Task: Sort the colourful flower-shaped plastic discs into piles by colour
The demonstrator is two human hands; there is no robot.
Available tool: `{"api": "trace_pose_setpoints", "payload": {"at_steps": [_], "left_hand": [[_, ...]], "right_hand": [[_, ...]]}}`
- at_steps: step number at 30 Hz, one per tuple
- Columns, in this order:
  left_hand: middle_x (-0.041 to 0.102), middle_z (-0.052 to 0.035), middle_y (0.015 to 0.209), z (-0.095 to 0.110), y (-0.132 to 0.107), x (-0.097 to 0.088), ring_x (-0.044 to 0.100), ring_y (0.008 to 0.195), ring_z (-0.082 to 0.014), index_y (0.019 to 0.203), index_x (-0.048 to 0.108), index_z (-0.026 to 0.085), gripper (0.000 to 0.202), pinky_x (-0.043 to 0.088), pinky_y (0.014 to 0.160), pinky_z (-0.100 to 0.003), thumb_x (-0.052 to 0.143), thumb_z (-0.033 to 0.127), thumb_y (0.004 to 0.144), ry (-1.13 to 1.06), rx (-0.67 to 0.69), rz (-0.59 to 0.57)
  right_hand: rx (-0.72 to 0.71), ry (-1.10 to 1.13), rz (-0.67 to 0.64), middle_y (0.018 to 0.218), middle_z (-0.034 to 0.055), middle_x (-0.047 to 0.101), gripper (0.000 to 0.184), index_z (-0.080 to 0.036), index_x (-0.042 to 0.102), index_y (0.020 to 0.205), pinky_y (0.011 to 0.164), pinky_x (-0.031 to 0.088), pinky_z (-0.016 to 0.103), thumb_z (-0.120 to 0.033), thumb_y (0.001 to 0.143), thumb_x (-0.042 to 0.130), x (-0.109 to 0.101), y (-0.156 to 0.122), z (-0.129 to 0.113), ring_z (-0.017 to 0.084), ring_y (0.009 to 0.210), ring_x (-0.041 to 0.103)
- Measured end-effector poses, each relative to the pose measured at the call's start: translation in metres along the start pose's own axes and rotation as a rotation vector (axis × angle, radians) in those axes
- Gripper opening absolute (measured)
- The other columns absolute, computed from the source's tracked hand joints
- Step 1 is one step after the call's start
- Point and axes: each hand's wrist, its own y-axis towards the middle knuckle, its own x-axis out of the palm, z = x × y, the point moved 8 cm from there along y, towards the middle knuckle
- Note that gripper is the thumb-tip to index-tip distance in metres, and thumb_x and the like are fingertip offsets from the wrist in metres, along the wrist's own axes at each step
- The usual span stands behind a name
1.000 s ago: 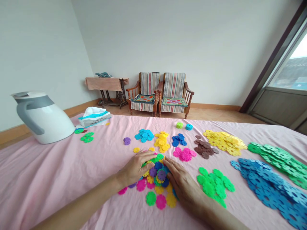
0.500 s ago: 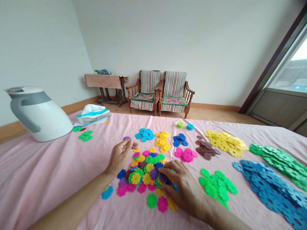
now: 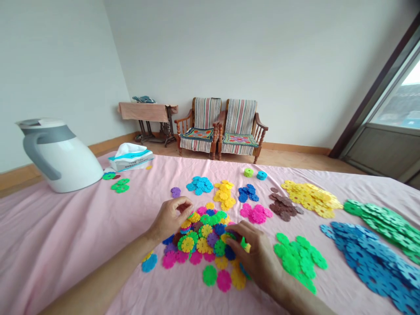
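Note:
A mixed pile of flower-shaped plastic discs (image 3: 203,234) in many colours lies between my hands on the pink cloth (image 3: 124,245). At the pile's upper left edge is my left hand (image 3: 171,217), thumb and forefinger pinched together; anything between the tips is hidden. My right hand (image 3: 254,251) is curled at the pile's right side, its thumb and forefinger closing around a yellow-and-green disc (image 3: 226,237). Just beyond my left hand sits a small group of purple discs (image 3: 175,192). Green (image 3: 209,275), pink (image 3: 224,280) and yellow (image 3: 238,278) discs lie nearest me.
Sorted groups surround the pile: light blue (image 3: 199,185), yellow (image 3: 224,194), dark blue (image 3: 248,193), pink (image 3: 256,213), brown (image 3: 285,207) and green (image 3: 298,258). Larger blue discs (image 3: 367,258) spread at right. A white jug (image 3: 70,157) and tissue pack (image 3: 131,158) stand at left.
My left hand has come nearer the pile, uncovering more purple discs behind it. The purple disc by my right fingers is gone from there; those fingers now hold a yellow-and-green one.

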Motion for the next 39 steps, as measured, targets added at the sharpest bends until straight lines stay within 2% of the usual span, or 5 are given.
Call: {"api": "trace_pose_setpoints", "payload": {"at_steps": [7, 18, 30, 34, 39], "left_hand": [[0.063, -0.0011, 0.072, 0.016, -0.005, 0.012, 0.058, 0.069, -0.0129, 0.072, 0.062, 0.017, 0.018, 0.044, 0.066, -0.022, 0.049, 0.024, 0.083, 0.082, 0.103, -0.076], [0.065, -0.0012, 0.077, 0.018, -0.005, 0.013, 0.060, 0.073, -0.0124, 0.079, 0.062, 0.017, 0.010, 0.046, 0.069, -0.022, 0.053, 0.019, 0.081, 0.034, 0.091, 0.002], [0.067, -0.0017, 0.077, 0.085, -0.004, 0.066, 0.059, 0.071, -0.0125, 0.080, 0.067, 0.017, 0.010, 0.044, 0.065, -0.021, 0.060, 0.024, 0.077, -0.150, 0.067, -0.210], [0.065, -0.0012, 0.068, 0.068, 0.008, 0.054, 0.057, 0.064, -0.0123, 0.071, 0.065, 0.015, 0.015, 0.043, 0.059, -0.021, 0.057, 0.027, 0.077, -0.180, 0.009, -0.155], [0.065, -0.0021, 0.068, -0.015, 0.037, -0.012, 0.060, 0.063, -0.0153, 0.074, 0.063, 0.015, 0.018, 0.047, 0.060, -0.024, 0.060, 0.032, 0.069, -0.106, -0.138, 0.168]], "right_hand": [[0.196, 0.041, 0.051, 0.064, -0.0015, 0.059, 0.014, -0.019, 0.063, 0.081, 0.053, 0.037, 0.022, -0.031, 0.080, 0.057, -0.007, 0.004, 0.024, 0.012, 0.058, 0.050], [0.285, 0.342, 0.114, 0.071, 0.0034, 0.067, 0.025, -0.017, 0.068, 0.087, 0.057, 0.045, 0.026, -0.036, 0.082, 0.051, -0.009, 0.007, 0.051, 0.016, 0.062, 0.061], [0.169, 0.417, 0.192, 0.077, 0.0010, 0.064, 0.019, -0.019, 0.054, 0.094, 0.065, 0.048, 0.027, -0.018, 0.076, 0.057, -0.008, 0.002, 0.032, 0.014, 0.070, 0.061], [0.152, 0.353, 0.202, 0.085, 0.0028, 0.065, 0.018, -0.020, 0.051, 0.097, 0.069, 0.048, 0.027, -0.020, 0.079, 0.054, -0.013, 0.001, 0.028, 0.015, 0.076, 0.062], [0.183, 0.326, 0.236, 0.072, 0.0008, 0.062, 0.016, -0.019, 0.050, 0.098, 0.062, 0.046, 0.027, -0.028, 0.085, 0.047, -0.021, 0.000, 0.040, 0.014, 0.065, 0.060]]}}
